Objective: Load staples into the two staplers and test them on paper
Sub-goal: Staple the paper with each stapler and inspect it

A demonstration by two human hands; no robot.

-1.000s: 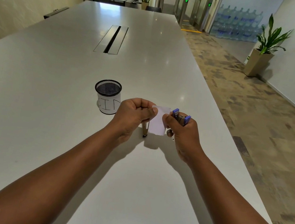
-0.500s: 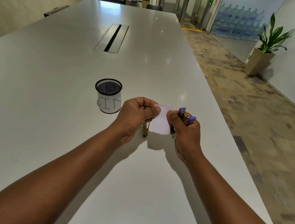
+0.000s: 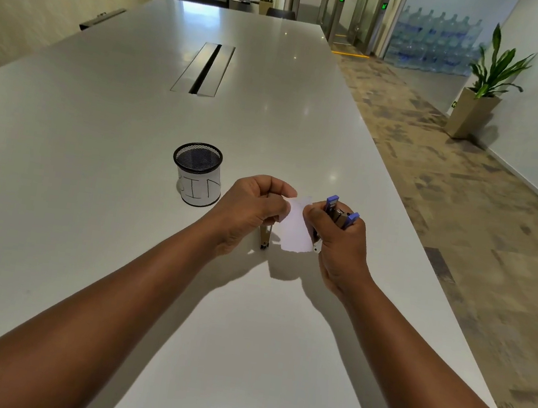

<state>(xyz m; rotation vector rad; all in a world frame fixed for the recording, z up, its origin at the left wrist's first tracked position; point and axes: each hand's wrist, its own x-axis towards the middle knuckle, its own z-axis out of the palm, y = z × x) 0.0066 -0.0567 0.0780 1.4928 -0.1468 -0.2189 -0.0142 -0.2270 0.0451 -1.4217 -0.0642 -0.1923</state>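
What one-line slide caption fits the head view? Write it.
Left hand pinches a paper slip while the right hand grips a blue-tipped stapler, beside a mesh cup.

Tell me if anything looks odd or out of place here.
Nothing spilled or damaged. The left hand and right hand pinch a small paper between them. The right hand also grips a blue stapler; a thin metal piece hangs below the left hand. The mesh cup stands upright.

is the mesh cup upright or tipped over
Upright. The mesh cup stands on its base on the table, round black rim facing up, left of the left hand.
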